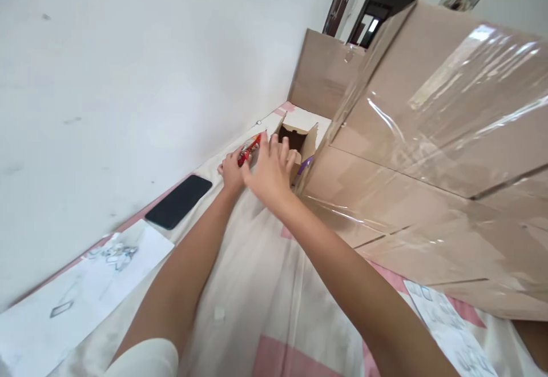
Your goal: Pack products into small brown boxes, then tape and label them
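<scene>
My left hand (232, 170) is curled round the near end of a small shiny red packet (252, 147), close to the wall. Its print is too small to read. My right hand (273, 172) is just to the right, fingers apart, its thumb close to the packet; whether the thumb touches it I cannot tell. Behind my right fingers an open small brown cardboard box (309, 141) stands with its flaps up and a dark inside. A purple strip (305, 164) shows at the box's side, and my right hand hides part of its front.
Large brown cartons (385, 194) wrapped in clear tape rise on the right. A black phone (178, 201) lies by the white wall (149, 68). White paper sheets (85, 297) with small pieces lie at left, another printed sheet (449, 328) at lower right. Pale cloth (240, 285) covers the surface.
</scene>
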`<act>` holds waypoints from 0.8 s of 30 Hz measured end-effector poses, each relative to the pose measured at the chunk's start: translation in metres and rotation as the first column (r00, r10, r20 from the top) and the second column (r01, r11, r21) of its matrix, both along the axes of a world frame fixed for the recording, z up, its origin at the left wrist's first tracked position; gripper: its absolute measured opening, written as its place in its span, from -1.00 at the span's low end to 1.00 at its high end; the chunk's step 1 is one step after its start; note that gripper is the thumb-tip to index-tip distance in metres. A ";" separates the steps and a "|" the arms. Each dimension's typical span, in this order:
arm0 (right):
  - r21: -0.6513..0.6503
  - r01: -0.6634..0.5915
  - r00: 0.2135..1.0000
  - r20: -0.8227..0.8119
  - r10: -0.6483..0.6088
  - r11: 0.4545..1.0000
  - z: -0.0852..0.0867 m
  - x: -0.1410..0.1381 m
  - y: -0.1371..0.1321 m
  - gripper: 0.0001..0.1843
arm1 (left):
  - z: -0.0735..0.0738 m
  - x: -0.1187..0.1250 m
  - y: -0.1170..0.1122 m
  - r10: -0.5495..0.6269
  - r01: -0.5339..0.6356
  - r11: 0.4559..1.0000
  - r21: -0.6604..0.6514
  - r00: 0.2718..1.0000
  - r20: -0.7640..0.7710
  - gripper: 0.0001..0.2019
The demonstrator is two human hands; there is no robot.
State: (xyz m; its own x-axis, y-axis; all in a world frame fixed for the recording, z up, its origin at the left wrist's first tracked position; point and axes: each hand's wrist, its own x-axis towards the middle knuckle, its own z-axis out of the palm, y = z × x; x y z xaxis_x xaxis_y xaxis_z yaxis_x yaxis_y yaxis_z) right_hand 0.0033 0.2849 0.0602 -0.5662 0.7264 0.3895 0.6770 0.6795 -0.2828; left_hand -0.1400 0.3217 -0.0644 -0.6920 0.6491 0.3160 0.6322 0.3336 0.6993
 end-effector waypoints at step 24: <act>-0.100 -0.620 0.721 -0.464 0.515 0.778 0.012 0.136 -0.102 -0.83 | 0.092 0.099 -0.308 -0.396 0.491 0.866 0.098 0.791 -0.467 -0.81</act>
